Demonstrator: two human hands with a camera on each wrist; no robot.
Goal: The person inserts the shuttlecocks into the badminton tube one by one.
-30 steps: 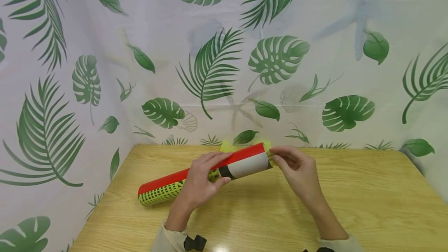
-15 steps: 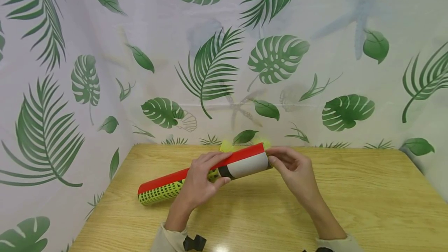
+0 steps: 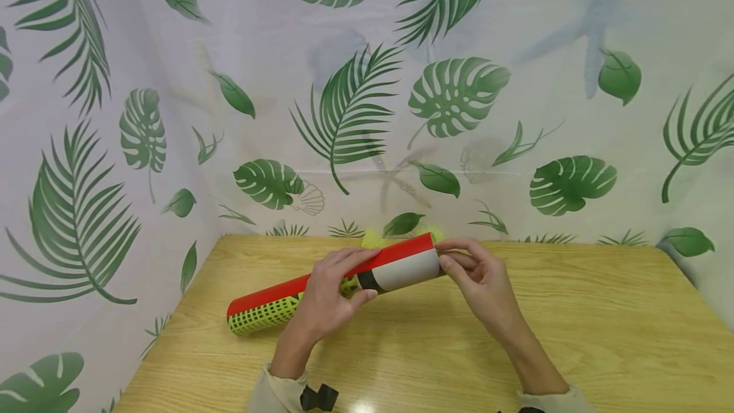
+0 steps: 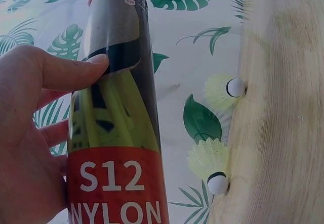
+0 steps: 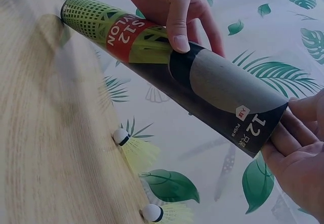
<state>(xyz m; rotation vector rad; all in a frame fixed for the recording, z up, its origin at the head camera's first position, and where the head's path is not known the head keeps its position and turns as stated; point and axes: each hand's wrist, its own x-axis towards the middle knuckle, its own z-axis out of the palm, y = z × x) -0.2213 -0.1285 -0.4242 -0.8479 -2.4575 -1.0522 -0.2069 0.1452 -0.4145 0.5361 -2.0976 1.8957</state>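
A long shuttlecock tube (image 3: 406, 271), red, yellow-green, black and grey, lies slanted across my hands in the head view. "S12 NYLON" is printed on its red band in the wrist views. My left hand (image 3: 328, 298) grips it near the middle, thumb on the near side and fingers over the top. My right hand (image 3: 484, 289) is at the raised right end. In the right wrist view, its fingers (image 5: 289, 133) reach into the tube's mouth, with the tips hidden inside. Two yellow shuttlecocks with white heads, one upper (image 4: 236, 88) and one lower (image 4: 217, 185), rest on the table.
The wooden table (image 3: 602, 324) meets a white cloth backdrop with green leaf prints (image 3: 459, 97) behind and at the left. Both shuttlecocks are near the table's back edge, mostly hidden by the tube in the head view.
A second ago my right fingers pinched something yellowish at the tube's mouth; now they have moved left into the mouth and that thing is out of sight. My left hand keeps its grip.
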